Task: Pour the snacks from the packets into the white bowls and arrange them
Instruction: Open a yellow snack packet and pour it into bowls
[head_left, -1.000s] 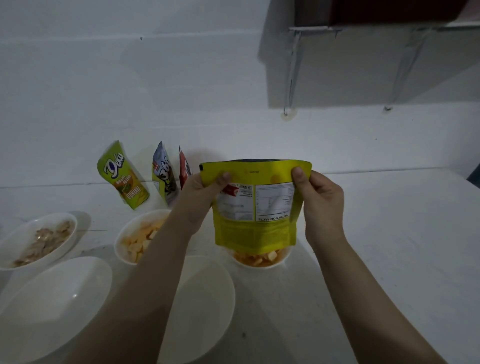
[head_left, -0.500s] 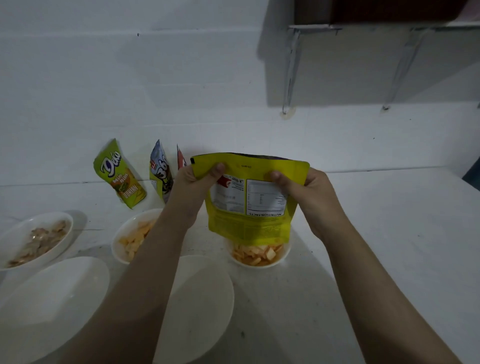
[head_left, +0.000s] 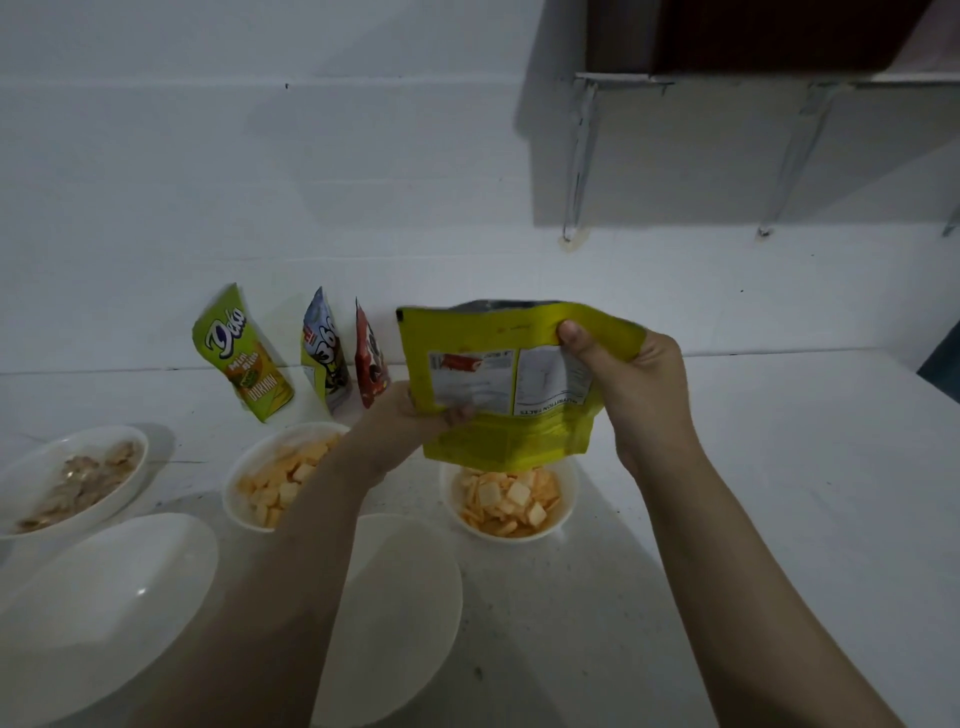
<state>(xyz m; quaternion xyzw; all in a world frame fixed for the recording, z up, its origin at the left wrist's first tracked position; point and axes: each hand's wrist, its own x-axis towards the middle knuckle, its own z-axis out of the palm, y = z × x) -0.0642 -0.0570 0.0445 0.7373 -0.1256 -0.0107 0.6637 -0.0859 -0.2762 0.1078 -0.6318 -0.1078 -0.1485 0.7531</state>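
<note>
Hands gripped my upturned yellow packet (head_left: 501, 382) over a bowl (head_left: 569, 483): left hand (head_left: 410, 415) pinching its side, right hand (head_left: 631, 384) its corner; I judged gentle shaking best.

Packet: yellow packet (head_left: 498, 384) held upside down at centre, its mouth over a small bowl (head_left: 563, 512) of orange-and-pale square snacks.
Left hand (head_left: 410, 421): grips the packet's lower left edge.
Right hand (head_left: 631, 387): pinches its upper right corner, thumb in front.
Other bowls: at 9 o'clock a second snack bowl (head_left: 244, 478); two bare ones at 6 and 8 o'clock.
Worktop (head_left: 779, 467): three packets lean on the wall at 10 o'clock.
</note>
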